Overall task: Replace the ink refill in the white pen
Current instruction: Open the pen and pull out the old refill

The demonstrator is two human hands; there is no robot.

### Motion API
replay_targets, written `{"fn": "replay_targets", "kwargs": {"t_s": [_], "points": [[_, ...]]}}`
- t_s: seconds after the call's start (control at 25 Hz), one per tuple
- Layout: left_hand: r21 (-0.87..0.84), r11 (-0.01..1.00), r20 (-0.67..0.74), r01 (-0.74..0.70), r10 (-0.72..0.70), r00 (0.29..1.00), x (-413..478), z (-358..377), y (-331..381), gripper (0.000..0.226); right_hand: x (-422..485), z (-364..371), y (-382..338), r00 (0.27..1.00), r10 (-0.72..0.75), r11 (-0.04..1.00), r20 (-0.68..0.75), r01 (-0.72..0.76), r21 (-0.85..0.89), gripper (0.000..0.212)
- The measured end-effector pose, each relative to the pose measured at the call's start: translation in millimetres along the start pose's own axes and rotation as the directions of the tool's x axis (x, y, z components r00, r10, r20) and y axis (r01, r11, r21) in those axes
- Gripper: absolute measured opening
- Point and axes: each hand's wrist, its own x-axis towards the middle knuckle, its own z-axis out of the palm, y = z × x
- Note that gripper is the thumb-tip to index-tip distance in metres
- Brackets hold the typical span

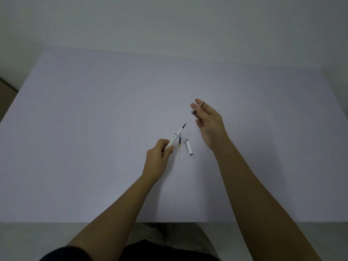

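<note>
Plain white table (pixel 94 129) fills most of view. Bare pale wall (pixel 169 21) behind it. Dim, even light.

On the table (pixel 94 147), a loose refill (pixel 179 146) lay just left of the pen cap (pixel 189 147), apart from it. The left hand (pixel 156 162) held the pen barrel (pixel 174 138) above the refill's left side. The right hand (pixel 209 123), farther back and right, held a small pen piece (pixel 197 108).

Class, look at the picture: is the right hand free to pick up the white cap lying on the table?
Probably not yet. The right hand is raised and already holds a small grey piece in its fingers. The cap lies uncovered on the table, with nothing in the way.
</note>
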Motion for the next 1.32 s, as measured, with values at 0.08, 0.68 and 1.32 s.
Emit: {"fn": "replay_targets", "kwargs": {"t_s": [0.08, 0.68, 1.32], "points": [[-0.018, 1.0, -0.015, -0.003, 0.003, 1.0, 2.1, 0.4, 3.3, 0.002, 6.0, -11.1, 8.7, 0.998, 0.002, 1.0, -0.07, -0.003, -0.005, 0.018], [-0.025, 1.0, -0.103, -0.005, 0.002, 0.995, 15.7, -15.2, 13.0, 0.019, 4.5, -45.0, 100.6, 0.961, 0.015, 0.698, -0.275, -0.207, -0.686, 0.024], [-0.014, 1.0, -0.108, 0.011, -0.012, 0.994, 12.2, -13.6, 6.2, 0.004, 1.4, 7.5, 55.7, 0.995, -0.093, 0.902, 0.049, 0.105, -0.418, 0.016]]}}
